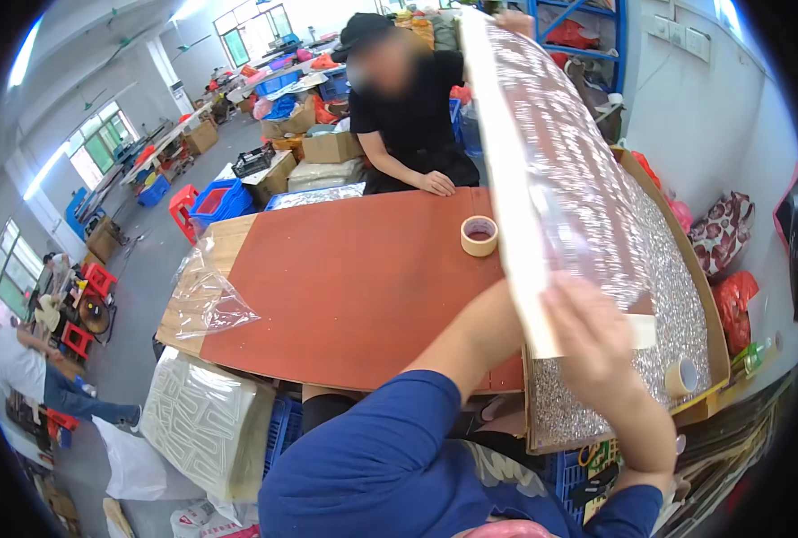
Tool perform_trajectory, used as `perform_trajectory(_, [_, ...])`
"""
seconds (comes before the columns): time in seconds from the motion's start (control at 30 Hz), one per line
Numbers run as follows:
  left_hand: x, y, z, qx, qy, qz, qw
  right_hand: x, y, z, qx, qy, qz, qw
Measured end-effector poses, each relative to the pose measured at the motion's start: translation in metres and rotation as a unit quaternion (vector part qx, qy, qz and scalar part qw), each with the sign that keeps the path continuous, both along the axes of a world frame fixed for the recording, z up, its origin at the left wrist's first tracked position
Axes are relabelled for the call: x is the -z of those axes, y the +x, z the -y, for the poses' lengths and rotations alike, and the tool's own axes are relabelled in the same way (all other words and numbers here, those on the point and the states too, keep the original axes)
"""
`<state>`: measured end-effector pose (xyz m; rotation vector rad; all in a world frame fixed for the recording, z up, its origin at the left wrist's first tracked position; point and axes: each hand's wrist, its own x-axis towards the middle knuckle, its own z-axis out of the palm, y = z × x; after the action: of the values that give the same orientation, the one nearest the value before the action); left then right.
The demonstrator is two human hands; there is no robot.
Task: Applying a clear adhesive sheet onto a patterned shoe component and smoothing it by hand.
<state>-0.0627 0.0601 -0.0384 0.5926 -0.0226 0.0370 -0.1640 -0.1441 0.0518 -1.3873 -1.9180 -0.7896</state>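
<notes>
The right hand (592,339) pinched the near end of a long shiny sheet (587,170), its fingers drawn close together over the pale-bordered edge. The left hand was hidden behind that sheet, so whether it was gripping anything I could not tell; only the left forearm (479,336) showed, reaching up to the sheet's edge. The sheet stood raised and tilted, running from the right hand away to the far side, where a co-worker's hand (514,24) held its far end.

Just below and right of the right hand, a glittery silver sheet (567,417) lay flat, with a tape roll (682,377) on it. Beyond the left forearm, a second roll of tape (479,237) sat on a reddish-brown board (345,287). The co-worker's other hand (436,183) rested at the board's far edge. Well to the left of both hands, crumpled clear film (219,305) lay across the board's end and the bare wood (228,238) beside it.
</notes>
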Motion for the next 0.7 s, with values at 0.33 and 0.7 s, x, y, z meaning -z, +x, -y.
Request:
perform_trajectory(0.33, [0.055,-0.191,-0.153,-0.066,0.001,0.007,0.998,0.088,-0.140,-0.128,-0.103,-0.093,0.044,0.989])
perform_trajectory(0.7, [0.188,-0.478,-0.241,-0.247,-0.087,-0.010,0.965,0.214,-0.288,-0.252,-0.162,-0.198,-0.059,0.965])
